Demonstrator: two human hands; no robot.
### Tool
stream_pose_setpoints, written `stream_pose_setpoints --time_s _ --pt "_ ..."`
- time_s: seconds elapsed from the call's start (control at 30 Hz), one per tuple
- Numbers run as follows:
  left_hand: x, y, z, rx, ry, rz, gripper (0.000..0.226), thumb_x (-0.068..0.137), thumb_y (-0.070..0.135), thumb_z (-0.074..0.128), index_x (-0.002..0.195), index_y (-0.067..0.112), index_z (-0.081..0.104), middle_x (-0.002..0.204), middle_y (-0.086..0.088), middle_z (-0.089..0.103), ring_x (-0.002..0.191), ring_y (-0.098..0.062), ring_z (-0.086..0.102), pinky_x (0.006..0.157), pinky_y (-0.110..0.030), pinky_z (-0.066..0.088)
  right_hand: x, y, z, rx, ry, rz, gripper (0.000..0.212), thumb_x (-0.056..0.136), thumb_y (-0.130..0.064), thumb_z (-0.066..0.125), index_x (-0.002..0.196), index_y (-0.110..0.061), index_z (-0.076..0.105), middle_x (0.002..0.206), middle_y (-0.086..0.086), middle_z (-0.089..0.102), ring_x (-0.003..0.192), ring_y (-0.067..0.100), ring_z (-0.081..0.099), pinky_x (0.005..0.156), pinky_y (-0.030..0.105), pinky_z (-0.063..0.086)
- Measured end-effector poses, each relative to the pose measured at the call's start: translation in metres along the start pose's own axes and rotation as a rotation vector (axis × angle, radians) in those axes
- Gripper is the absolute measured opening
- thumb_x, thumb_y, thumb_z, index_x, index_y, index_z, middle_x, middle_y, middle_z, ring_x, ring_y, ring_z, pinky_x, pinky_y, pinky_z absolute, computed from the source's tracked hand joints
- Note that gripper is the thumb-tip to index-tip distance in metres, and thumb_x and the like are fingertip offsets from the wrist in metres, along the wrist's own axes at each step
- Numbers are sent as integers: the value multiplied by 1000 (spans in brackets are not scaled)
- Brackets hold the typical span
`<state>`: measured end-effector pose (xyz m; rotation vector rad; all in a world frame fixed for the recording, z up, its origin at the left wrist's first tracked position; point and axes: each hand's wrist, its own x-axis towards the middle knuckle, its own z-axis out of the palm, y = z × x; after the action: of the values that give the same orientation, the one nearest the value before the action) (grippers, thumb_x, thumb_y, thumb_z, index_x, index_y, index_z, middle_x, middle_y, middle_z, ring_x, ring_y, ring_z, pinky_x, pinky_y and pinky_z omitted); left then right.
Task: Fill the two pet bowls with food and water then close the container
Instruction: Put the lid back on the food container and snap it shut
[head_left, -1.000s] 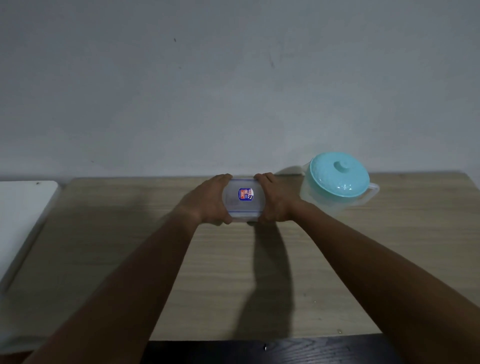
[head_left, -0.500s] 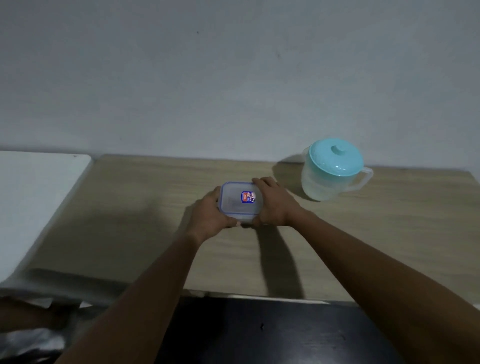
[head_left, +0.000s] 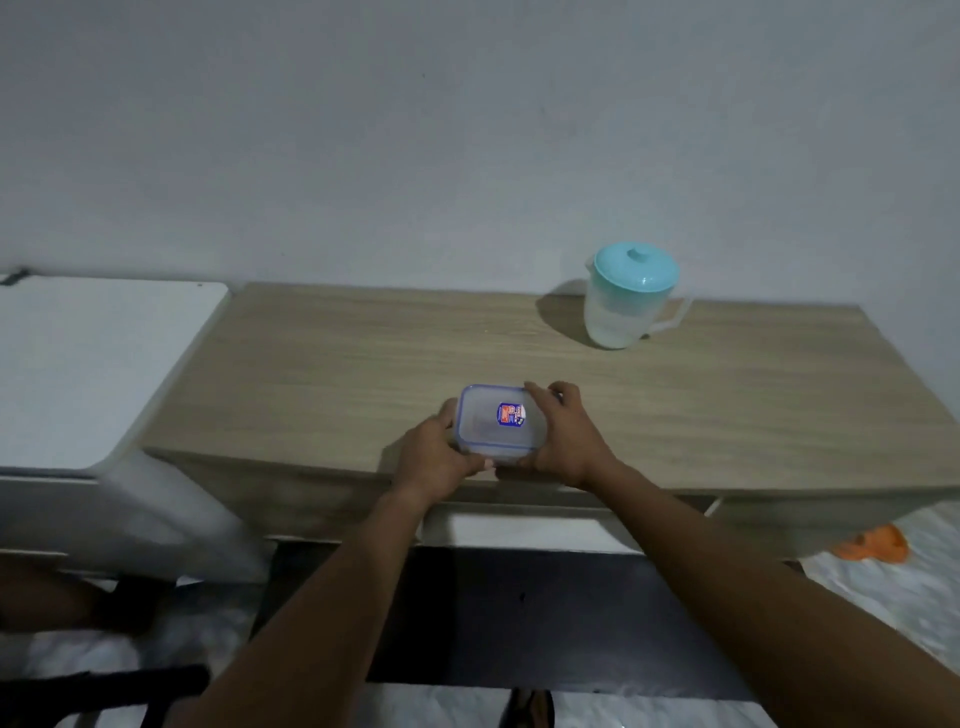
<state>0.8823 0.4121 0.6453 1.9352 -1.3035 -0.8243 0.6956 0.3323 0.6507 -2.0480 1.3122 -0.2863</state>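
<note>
A small clear container (head_left: 493, 423) with a blue-rimmed lid and a red and blue sticker is near the front edge of the wooden table (head_left: 322, 374). My left hand (head_left: 435, 460) grips its left end and my right hand (head_left: 563, 434) grips its right end. The lid is on. A translucent water jug (head_left: 626, 304) with a turquoise lid stands at the back right of the table, apart from both hands. No pet bowls are in view.
A white surface (head_left: 88, 358) adjoins the table on the left. A dark panel (head_left: 519, 618) lies below the table front. An orange object (head_left: 875, 543) lies on the pale floor at right. A wall stands behind the table.
Both hands have drawn the container toward the table's front edge. The view has pulled back and tilted down, showing the table front and floor.
</note>
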Motion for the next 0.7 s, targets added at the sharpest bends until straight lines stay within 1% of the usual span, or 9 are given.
stream_pose_setpoints --time_s 0.07,0.1,0.17,0.23,0.4,0.5,0.57,0.63,0.7 --pt "-8 -6 1 -6 67 -42 72 55 40 89 122 26 67 108 1 73 95 -17 69 77 -22 51 -14 0 11 79 109 54 127 60 -42 97 161 -17 26 161 15 27 145 31 39 113 35 40" --pt "-11 -8 2 -10 88 -55 66 60 39 88 121 24 69 111 -1 73 100 -18 68 77 -21 47 -21 1 17 136 185 66 120 59 -42 97 158 -20 33 156 10 41 139 28 49 107 36 47" --pt "-22 -7 4 -14 103 -41 50 68 36 85 115 23 72 110 -4 73 105 -20 66 76 -21 43 -39 4 30 272 332 67 88 61 -34 95 137 -27 53 123 -3 67 110 21 66 86 34 54" --pt "-33 -9 7 -41 119 -33 45 70 38 83 112 25 74 107 -3 74 104 -20 66 78 -23 46 -58 3 38 364 381 78 71 66 -19 91 128 -31 57 103 -8 69 93 17 66 77 30 52" --pt "-82 -18 17 -246 119 -2 33 72 20 84 104 18 76 91 2 77 80 -4 68 75 -22 53 -105 3 58 490 426 80 77 64 -15 87 128 -45 55 94 -25 69 86 8 67 83 47 62" --pt "-122 -41 28 -450 102 -24 41 72 13 84 111 19 73 92 7 76 88 -5 71 82 -26 56 -138 9 80 517 397 53 82 69 -15 86 127 -61 52 103 -29 71 92 -1 68 85 42 62" --pt "-150 -60 35 -476 141 -64 44 71 14 84 114 18 73 93 5 77 92 -7 72 83 -25 56 -160 15 97 523 366 43 84 71 -18 86 123 -72 48 107 -34 70 100 1 70 87 42 62" --pt "-173 -79 42 -462 160 -102 44 71 12 85 113 15 74 93 3 77 90 -7 72 82 -23 56 -174 23 117 511 326 62 84 72 -19 86 126 -70 47 108 -26 73 101 7 72 86 43 63" --pt "-181 -95 49 -470 155 -136 43 70 8 85 111 13 74 95 2 77 89 -7 71 85 -25 57 -178 31 132 502 302 73 83 71 -15 87 133 -59 53 107 -13 76 95 13 74 82 43 63"
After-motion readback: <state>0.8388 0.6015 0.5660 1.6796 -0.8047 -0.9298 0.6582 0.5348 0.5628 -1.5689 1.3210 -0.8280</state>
